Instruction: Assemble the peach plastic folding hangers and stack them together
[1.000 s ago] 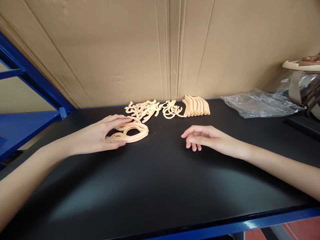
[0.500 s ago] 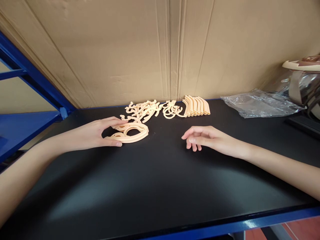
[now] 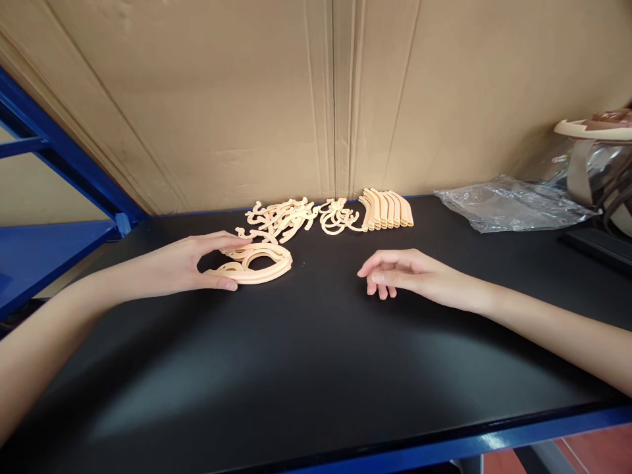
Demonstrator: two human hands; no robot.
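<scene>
My left hand (image 3: pixel 185 266) has its thumb and fingers around a peach bundle of curved plastic pieces (image 3: pixel 269 271), which looks like folding hanger arms and lies on the black tabletop (image 3: pixel 306 368). The thumb touches the near side and the fingertips reach the far side. Part of the bundle is hidden by the hand. My right hand (image 3: pixel 402 270) hovers over the table with its fingers loosely bent and apart, holding nothing. Behind the bundle lies a loose pile of peach hook-ended pieces (image 3: pixel 286 217).
Peach curved hooks (image 3: pixel 338 217) lie beside a neat row of curved arms (image 3: pixel 388 209) at the back. A clear plastic bag (image 3: pixel 516 204) is at the back right. Cardboard (image 3: pixel 237 99) stands behind the table, and a blue metal frame (image 3: pixel 74 171) is on the left.
The view has shifted very slightly. Both hands and the pieces stay practically where they were.
</scene>
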